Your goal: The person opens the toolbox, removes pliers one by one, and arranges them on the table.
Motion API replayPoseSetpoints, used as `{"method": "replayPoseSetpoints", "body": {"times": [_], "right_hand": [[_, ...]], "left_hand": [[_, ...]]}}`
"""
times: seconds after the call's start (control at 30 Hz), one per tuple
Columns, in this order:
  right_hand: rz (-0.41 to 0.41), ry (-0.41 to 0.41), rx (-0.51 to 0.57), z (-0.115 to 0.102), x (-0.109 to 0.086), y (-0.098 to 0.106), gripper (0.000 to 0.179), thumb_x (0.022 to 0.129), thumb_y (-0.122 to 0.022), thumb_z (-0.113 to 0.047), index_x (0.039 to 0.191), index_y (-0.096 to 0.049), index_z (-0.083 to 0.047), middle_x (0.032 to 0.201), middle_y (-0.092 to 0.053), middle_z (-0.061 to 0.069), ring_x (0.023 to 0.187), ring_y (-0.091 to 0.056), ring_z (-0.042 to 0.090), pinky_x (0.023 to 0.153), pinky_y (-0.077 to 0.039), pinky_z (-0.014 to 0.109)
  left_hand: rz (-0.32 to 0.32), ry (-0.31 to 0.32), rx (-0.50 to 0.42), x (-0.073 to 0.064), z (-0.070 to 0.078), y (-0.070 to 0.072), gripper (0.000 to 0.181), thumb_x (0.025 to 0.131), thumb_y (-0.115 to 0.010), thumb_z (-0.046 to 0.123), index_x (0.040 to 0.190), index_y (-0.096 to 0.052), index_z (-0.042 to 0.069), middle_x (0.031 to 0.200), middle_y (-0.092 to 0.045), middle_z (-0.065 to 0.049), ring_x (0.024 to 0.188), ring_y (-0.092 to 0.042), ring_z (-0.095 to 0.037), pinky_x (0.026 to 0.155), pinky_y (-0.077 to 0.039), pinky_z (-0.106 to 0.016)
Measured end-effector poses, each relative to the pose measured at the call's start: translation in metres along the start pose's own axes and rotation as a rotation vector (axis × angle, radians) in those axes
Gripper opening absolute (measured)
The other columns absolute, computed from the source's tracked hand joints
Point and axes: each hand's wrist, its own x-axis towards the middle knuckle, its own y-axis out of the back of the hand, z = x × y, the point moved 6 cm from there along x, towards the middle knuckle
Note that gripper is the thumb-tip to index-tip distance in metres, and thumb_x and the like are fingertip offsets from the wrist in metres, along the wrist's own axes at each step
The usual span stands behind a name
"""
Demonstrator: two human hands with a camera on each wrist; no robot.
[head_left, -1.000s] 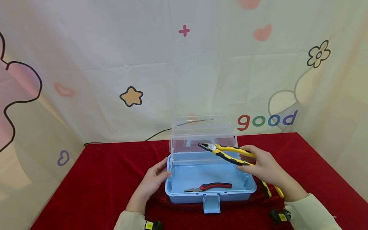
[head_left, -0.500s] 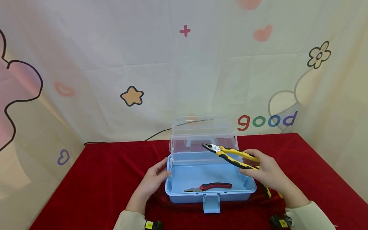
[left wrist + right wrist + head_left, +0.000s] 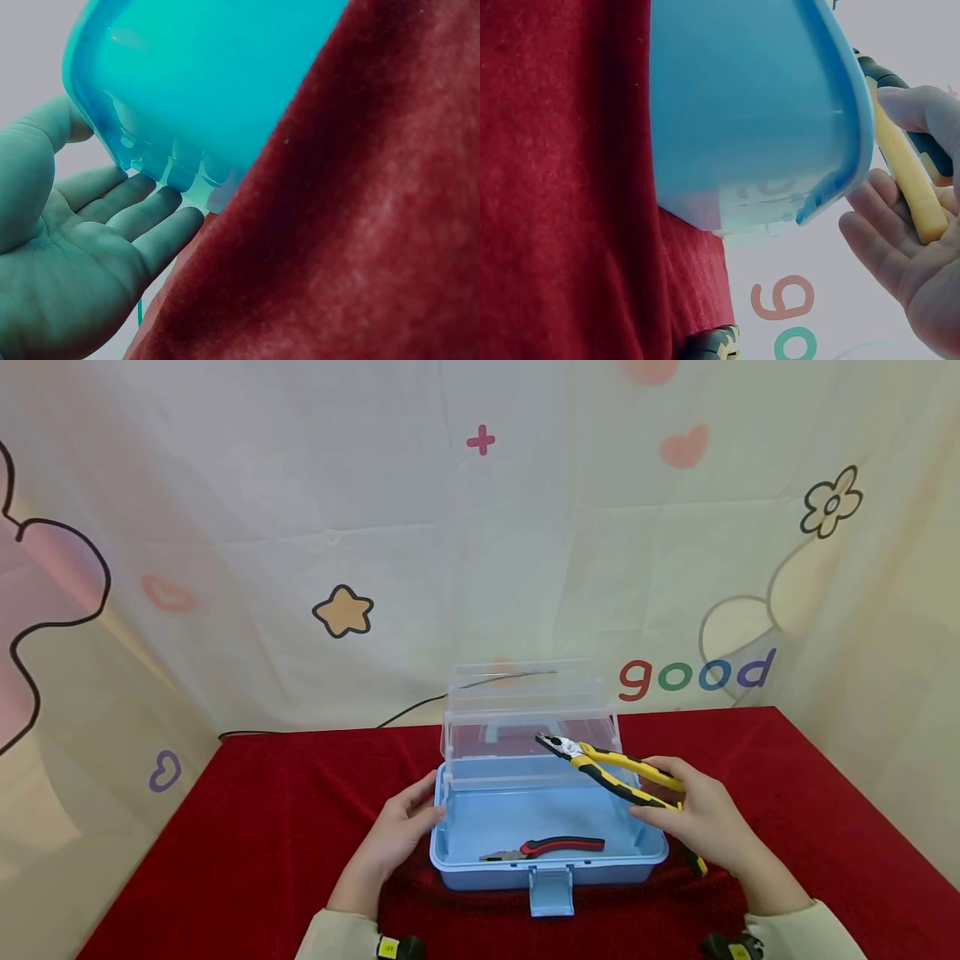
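Observation:
A light blue toolbox (image 3: 510,877) stands with its clear lid (image 3: 532,727) raised at the back. My left hand (image 3: 397,831) holds its left side, thumb at the rim and fingers along the outer wall (image 3: 161,199). Over the box's right part, my right hand (image 3: 701,806) grips yellow-and-black pliers (image 3: 611,781) by the handles, the handles spread and the head pointing left. The right wrist view shows a yellow handle (image 3: 907,176) between thumb and fingers. Inside the box, along the front wall, lie red-and-black pliers (image 3: 562,845).
Another yellow-and-black tool (image 3: 697,860) lies right of the box, mostly hidden under my right hand. A latch (image 3: 551,893) hangs down at the box's front. Red cloth (image 3: 285,843) covers the table. A printed curtain (image 3: 375,527) hangs behind, with a thin black cable (image 3: 412,708) before it.
My right hand has drifted right and slightly down, carrying the yellow-and-black pliers with it. The left hand, the toolbox and the red-and-black pliers stay in place.

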Motion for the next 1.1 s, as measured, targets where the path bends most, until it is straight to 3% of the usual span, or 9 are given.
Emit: {"method": "replayPoseSetpoints", "body": {"times": [0.83, 1.1], "right_hand": [[0.074, -0.035, -0.071, 0.007, -0.007, 0.019, 0.059, 0.079, -0.076, -0.027, 0.127, -0.048, -0.006, 0.113, -0.062, 0.019, 0.103, -0.063, 0.037, 0.072, -0.060, 0.037], [0.086, -0.059, -0.076, 0.012, -0.007, 0.024, 0.062, 0.079, -0.076, -0.028, 0.129, -0.047, -0.006, 0.112, -0.062, 0.020, 0.100, -0.063, 0.039, 0.067, -0.060, 0.036]], "left_hand": [[-0.008, 0.005, -0.026, -0.001, 0.000, 0.000, 0.058, 0.092, -0.058, 0.013, 0.146, -0.037, 0.014, 0.147, -0.042, -0.011, 0.129, -0.049, -0.031, 0.098, -0.047, -0.044], [-0.004, -0.001, -0.026, -0.001, 0.001, -0.001, 0.058, 0.092, -0.058, 0.013, 0.146, -0.037, 0.013, 0.148, -0.041, -0.011, 0.129, -0.048, -0.032, 0.099, -0.046, -0.044]]}}
